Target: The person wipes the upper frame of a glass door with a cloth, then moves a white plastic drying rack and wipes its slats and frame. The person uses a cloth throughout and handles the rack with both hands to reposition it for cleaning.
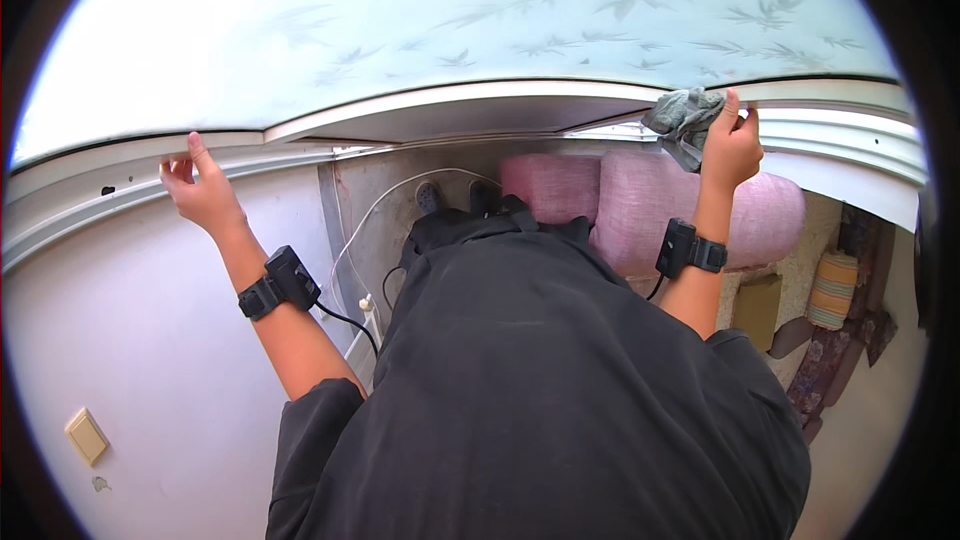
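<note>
Along the lower frame (470,92) of a large frosted glass pane (560,0) with a bamboo-leaf pattern, both my arms are spread wide. At the left, my left hand (207,190) grips the frame's edge, its thumb pointing up against it and its fingers curled beneath. On the other side, my right hand (733,148) is closed on a crumpled grey cloth (683,122), which bunches out to the left of the fingers and overlaps the frame. The right thumb also points up at the frame. Part of the cloth inside the hand is hidden.
Below the window are pink upholstered seats (650,205), with a white cable (385,195) running across the floor beside my feet. A white wall (150,340) with a switch plate (87,437) stands at left. A striped cushion (832,290) lies at the right.
</note>
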Action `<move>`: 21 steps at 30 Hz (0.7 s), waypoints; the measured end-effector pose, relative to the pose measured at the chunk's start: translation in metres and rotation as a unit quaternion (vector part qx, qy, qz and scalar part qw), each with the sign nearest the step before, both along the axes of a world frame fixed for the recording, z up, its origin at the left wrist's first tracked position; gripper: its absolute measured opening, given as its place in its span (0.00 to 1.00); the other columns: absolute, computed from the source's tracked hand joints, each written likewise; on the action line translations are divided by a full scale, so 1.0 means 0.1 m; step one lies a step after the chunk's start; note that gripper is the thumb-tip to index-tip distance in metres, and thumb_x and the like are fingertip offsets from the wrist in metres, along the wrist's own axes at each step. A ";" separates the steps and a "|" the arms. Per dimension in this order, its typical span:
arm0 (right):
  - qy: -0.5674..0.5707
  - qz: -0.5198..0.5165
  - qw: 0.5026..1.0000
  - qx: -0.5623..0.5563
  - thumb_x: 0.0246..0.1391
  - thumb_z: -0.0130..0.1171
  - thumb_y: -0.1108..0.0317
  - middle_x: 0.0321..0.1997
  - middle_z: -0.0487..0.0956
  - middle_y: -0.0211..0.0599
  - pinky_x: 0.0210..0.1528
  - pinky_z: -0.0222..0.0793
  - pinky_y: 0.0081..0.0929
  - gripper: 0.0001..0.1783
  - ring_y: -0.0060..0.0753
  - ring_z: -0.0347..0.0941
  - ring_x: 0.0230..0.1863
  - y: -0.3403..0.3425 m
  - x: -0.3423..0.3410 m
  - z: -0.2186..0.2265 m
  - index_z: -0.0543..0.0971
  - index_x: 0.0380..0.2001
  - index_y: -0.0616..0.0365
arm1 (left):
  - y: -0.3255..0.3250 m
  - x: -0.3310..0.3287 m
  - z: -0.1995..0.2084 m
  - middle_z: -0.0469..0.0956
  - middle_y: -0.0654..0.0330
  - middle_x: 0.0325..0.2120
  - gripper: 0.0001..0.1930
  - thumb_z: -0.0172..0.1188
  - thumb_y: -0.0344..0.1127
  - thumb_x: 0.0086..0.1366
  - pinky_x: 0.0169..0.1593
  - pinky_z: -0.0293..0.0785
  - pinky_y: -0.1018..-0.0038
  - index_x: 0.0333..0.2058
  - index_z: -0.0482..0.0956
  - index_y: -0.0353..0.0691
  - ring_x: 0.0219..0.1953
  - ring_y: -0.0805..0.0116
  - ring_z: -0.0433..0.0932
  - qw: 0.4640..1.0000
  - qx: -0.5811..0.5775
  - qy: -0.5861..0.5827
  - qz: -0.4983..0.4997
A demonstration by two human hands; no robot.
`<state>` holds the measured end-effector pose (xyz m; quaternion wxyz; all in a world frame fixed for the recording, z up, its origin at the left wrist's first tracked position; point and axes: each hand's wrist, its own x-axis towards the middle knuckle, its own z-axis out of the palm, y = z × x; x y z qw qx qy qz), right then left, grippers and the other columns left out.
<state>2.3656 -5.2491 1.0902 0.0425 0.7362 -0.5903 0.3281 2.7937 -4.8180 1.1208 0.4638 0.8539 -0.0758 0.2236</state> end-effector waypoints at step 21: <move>0.002 -0.041 0.992 0.120 0.57 0.45 0.26 0.31 0.84 0.39 0.39 0.73 0.45 0.40 0.54 0.80 0.40 -0.14 -0.07 -0.01 0.81 0.50 0.50 | -0.06 -0.12 0.04 0.84 0.55 0.38 0.31 0.70 0.53 0.58 0.49 0.75 0.71 0.49 0.77 0.30 0.42 0.67 0.82 1.000 0.023 0.022 0.002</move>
